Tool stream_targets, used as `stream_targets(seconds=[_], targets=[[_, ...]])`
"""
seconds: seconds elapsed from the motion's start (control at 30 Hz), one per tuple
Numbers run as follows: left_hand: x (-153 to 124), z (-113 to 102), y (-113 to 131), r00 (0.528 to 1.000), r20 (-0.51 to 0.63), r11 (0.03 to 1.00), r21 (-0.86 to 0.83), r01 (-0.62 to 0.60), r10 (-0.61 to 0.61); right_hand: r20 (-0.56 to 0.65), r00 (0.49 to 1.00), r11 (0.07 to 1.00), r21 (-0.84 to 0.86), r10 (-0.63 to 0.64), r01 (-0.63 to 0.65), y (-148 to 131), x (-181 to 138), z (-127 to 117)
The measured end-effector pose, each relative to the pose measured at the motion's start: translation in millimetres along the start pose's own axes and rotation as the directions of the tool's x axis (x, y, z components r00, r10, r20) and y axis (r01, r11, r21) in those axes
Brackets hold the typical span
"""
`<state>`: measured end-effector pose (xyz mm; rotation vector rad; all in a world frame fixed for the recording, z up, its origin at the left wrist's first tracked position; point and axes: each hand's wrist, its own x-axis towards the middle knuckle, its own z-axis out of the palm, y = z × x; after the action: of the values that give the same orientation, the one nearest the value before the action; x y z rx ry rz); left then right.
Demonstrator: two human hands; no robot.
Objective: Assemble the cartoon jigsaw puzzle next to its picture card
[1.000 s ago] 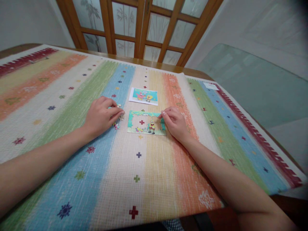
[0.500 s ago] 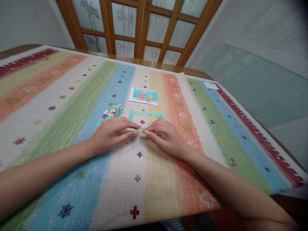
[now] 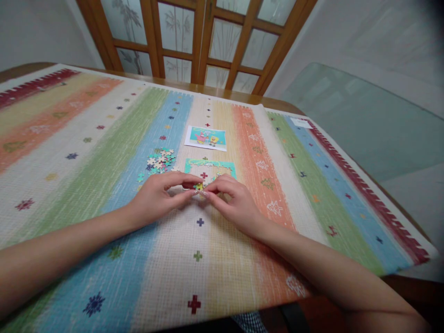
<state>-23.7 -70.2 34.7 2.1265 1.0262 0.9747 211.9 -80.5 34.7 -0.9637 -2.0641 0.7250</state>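
My left hand [image 3: 161, 194] and my right hand [image 3: 232, 196] meet at the near side of a partly joined jigsaw puzzle [image 3: 227, 164]. Thumbs and forefingers of both pinch a small yellow and green puzzle piece [image 3: 199, 186] between them. Teal pieces form the puzzle's far edge, with tablecloth showing inside the frame; my fingers hide much of its near part. Just beyond my left hand lies a heap of loose puzzle pieces [image 3: 161, 159], some teal, some pale. A printed picture card [image 3: 207, 138] with a pink and a yellow cartoon figure lies beyond the puzzle.
A striped tablecloth [image 3: 197, 277] with small printed motifs covers the table. Toward the far right edge lies a small white paper [image 3: 301, 123]. Wooden doors with glass panes [image 3: 178, 27] stand behind the table, and a pale green glass panel [image 3: 354, 125] is at the right.
Both hands stay close together at the puzzle's near side. The yellow and green piece is now raised and tilted between my fingertips. The whole view has shifted slightly.
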Motion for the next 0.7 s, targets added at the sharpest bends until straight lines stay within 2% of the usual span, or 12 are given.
stream_targets(seconds=[0.17, 0.37, 0.7], targets=[[0, 1, 1, 0.995, -0.01, 0.992, -0.087, 0.094, -0.095, -0.033, 0.999, 0.999, -0.034, 0.039, -0.04, 1, 1, 0], [0, 4, 4, 0.98, 0.025, 0.942, -0.272, 0.197, -0.198, -0.1, 0.992, 0.997, -0.004, 0.072, -0.073, 3, 1, 2], [-4, 10, 1, 0.975, 0.173, 0.926, -0.324, 0.192, -0.141, -0.081, 0.994, 0.997, 0.029, 0.075, -0.073, -2, 2, 0]])
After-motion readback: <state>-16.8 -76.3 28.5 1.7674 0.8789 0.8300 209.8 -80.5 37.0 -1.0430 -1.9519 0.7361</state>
